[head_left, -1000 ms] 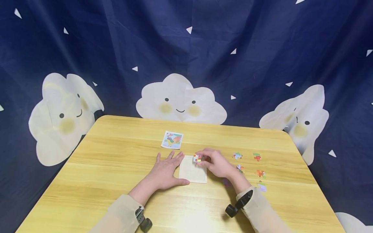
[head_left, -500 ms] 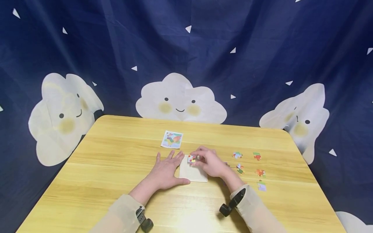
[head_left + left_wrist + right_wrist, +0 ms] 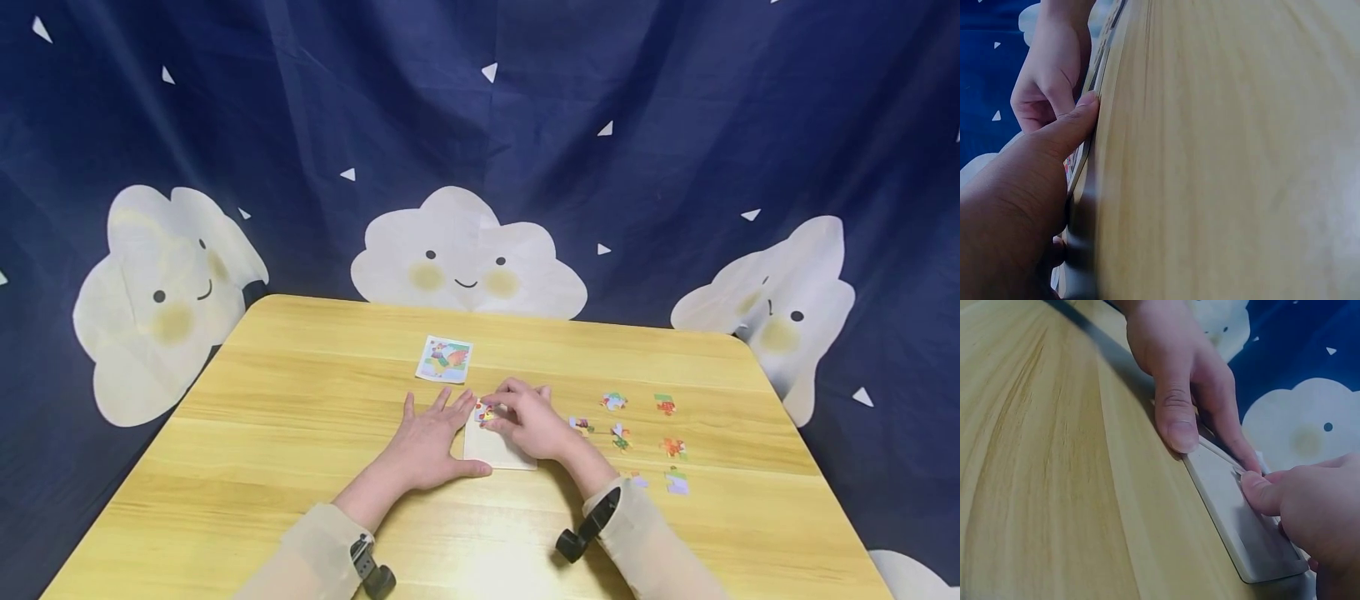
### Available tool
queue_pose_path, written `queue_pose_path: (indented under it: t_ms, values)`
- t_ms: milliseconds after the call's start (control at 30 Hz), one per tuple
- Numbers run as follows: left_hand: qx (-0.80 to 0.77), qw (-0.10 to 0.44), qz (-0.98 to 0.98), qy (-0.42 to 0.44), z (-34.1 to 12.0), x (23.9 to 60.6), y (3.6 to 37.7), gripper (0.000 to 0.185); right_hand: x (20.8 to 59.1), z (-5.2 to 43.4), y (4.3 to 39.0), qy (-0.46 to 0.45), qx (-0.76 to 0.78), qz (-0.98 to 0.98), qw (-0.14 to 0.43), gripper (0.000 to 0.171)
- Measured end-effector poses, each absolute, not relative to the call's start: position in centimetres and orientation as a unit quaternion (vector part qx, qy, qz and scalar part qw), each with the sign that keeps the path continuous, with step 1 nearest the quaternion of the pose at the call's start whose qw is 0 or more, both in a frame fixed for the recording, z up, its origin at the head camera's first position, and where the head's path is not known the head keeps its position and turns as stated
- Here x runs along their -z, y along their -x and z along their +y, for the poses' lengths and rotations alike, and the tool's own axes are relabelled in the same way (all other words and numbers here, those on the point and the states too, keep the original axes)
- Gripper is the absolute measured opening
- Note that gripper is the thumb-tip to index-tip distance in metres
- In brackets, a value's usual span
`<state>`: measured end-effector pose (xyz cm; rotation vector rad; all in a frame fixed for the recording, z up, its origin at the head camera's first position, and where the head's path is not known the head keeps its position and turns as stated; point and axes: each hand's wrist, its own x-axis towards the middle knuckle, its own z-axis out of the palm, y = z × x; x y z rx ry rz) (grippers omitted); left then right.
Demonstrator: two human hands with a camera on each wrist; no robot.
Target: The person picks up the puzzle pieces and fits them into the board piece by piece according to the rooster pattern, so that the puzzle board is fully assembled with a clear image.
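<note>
Head view: L hand [image 3: 431,446] laid along L side of tray [image 3: 498,454], fingers spread & relaxed, thumb at near edge, fingertips by far L corner. Prob. a brace vs. sliding on table [image 3: 225,433]; not gripping anything. R hand [image 3: 534,421] pinches a piece [image 3: 480,410] betw. thumb & fingers, at tray's far L corner. Held from its R side, leaving the L end free of fingers, I'd judge for aim.

Just beyond tray: card [image 3: 445,360], pic face-up, likely put there for quick ref. To R: loose pieces [image 3: 674,447], approx. 7 visible, face-up, mostly apart; spacing prob. makes each easy to lift w/o nudging others. Backdrop: blue curtain [image 3: 525,150].

Hidden/unclear: R fingers cover much of the held piece; can't tell if it touches tray floor. One near loose piece part-hidden by R sleeve [image 3: 637,525]; others may lie under the arm, can't say. L wrist view: tray nearly edge-on, only a coloured sliver, unidentified. R wrist view: pinch seen, but piece lost behind R thumb. Print details too small to read.
</note>
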<state>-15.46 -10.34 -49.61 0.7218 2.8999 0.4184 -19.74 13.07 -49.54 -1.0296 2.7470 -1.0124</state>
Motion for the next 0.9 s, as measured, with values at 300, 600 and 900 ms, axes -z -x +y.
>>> queue_pose_path:
  t_ms: [300,600,900]
  values:
    - [-0.146,0.061,0.959,-0.236,-10.38,49.71,15.46,0.117,49.74,12.8,19.62,0.315,0.323,0.892,0.02,0.033]
    - [-0.154,0.066,0.958,-0.234,-10.29,49.66,15.51,0.117,49.91,12.99,19.63,0.316,0.315,0.894,0.027,0.031]
    - [-0.148,0.062,0.957,-0.24,-10.34,49.54,15.31,0.115,50.03,12.93,19.65,0.312,0.326,0.892,0.022,0.032]
